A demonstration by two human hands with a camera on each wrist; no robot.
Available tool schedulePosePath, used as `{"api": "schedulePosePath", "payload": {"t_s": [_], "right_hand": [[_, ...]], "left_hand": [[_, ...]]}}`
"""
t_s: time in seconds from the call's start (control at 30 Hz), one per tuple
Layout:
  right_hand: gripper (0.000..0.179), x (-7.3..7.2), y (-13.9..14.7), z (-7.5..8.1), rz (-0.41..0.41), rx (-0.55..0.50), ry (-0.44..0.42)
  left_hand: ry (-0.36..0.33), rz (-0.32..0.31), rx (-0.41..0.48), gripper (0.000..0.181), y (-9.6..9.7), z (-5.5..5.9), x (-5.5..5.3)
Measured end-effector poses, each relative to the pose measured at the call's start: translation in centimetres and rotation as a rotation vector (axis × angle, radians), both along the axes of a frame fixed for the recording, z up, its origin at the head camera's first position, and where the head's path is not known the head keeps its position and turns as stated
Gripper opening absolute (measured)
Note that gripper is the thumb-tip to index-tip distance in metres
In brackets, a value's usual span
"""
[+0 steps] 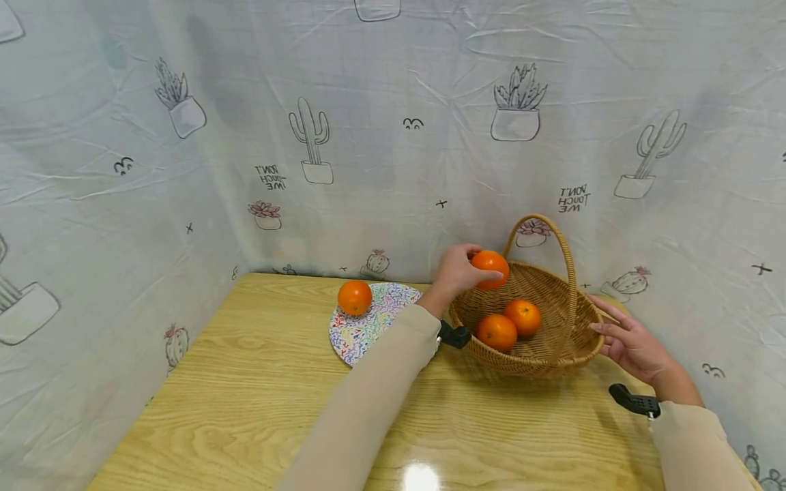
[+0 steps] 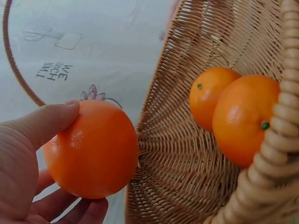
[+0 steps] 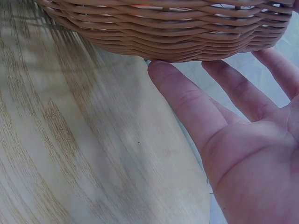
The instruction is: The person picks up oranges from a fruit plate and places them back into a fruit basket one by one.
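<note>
Head camera, up high, faces forward and down, far enough back for the table [image 1: 245, 382], both arms [image 1: 374, 389] and the patterned backdrop [image 1: 368, 75]. Left wrist now, tight in: it peers past the left hand [image 2: 23, 144] and a held orange [image 2: 93, 154] into the wicker basket [image 2: 161, 163], an interior the head view shares. Right wrist, low and close, looks past the right hand [image 3: 247, 144] at the basket's outer wall [image 3: 163, 35].

Plate [image 1: 362, 335] left of basket [image 1: 528, 367], two oranges [image 1: 497, 333] inside
</note>
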State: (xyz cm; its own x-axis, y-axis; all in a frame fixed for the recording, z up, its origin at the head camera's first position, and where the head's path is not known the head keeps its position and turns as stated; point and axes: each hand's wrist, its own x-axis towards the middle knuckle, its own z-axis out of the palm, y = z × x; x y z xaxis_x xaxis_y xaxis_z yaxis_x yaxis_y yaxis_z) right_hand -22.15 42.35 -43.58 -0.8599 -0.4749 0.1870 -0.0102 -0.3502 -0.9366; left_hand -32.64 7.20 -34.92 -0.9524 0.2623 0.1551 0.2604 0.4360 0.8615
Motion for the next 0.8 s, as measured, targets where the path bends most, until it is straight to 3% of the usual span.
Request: {"api": "schedulePosePath", "payload": {"t_s": [0.13, 0.47, 0.8], "right_hand": [[0.062, 0.0, 0.1, -0.1, -0.001, 0.001, -0.001], [0.062, 0.2, 0.3, -0.4, -0.042, 0.052, -0.002], [0.062, -0.1, 0.4, -0.6, -0.047, 0.069, 0.019]], "left_hand": [[-0.001, 0.024, -0.077, 0.061, 1.1, -0.3, 0.0], [-0.021, 0.105, -0.371, 0.063, 3.7, -0.8, 0.4], [0.02, 0.149, -0.539, 0.046, 4.5, -1.0, 0.4]]}}
